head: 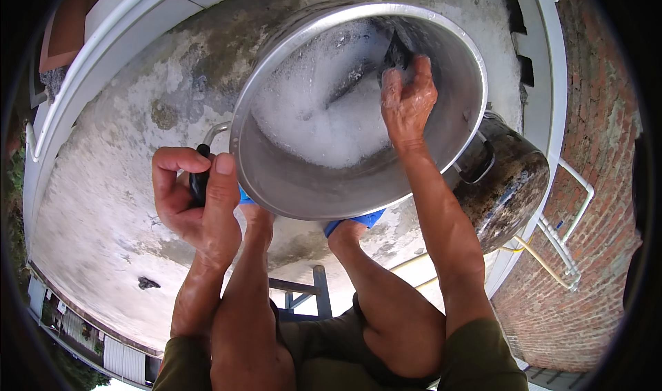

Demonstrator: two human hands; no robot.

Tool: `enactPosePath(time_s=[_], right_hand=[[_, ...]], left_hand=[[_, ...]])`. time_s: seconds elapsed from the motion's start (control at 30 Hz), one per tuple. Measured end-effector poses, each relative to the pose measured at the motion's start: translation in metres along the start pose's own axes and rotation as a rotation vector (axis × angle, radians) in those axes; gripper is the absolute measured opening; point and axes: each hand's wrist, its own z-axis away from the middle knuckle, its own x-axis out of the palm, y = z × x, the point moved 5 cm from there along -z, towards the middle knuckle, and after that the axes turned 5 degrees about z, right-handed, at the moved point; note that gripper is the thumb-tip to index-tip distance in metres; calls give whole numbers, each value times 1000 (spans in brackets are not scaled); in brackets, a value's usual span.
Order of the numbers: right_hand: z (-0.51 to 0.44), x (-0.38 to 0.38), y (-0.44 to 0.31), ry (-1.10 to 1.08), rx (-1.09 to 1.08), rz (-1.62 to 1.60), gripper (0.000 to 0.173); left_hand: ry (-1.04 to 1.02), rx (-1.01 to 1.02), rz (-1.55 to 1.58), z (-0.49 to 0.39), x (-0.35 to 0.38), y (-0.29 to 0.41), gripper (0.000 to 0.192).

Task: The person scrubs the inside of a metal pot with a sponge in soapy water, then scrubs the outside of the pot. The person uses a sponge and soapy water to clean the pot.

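A large metal pot (300, 189) stands tilted before me, its open mouth facing up towards me. White soapy foam (323, 127) and water lie inside it. My left hand (209, 215) is curled around the black grip of the pot's side handle (200, 181), left of the rim. Inside the pot, near its right wall, my right hand (411, 101) holds a dark piece of cloth or scouring pad (398, 52). Its fingers are wet, and its grip on the dark piece is partly hidden. The pot's underside is out of sight.
A second pot (507, 184), blackened and stained, lies to the right with a metal handle. My feet in blue footwear (370, 219) are beside the tilted pot. A blue stool frame (321, 292) shows below. White pipes (579, 199) and a brick wall (595, 267) border the right.
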Motion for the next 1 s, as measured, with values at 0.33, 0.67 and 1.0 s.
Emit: enactPosePath(time_s=[0.33,0.67,1.0], right_hand=[[-31,109,-38,-206,-279,84,27],[-9,68,-81,-118,-295,-240,28],[11,109,-106,-338,-468,-125,21]], left_hand=[[-103,-35,35,-3,26,13,26],[-89,-18,-65,1,30,24,19],[-157,3,-68,-5,47,33,19]])
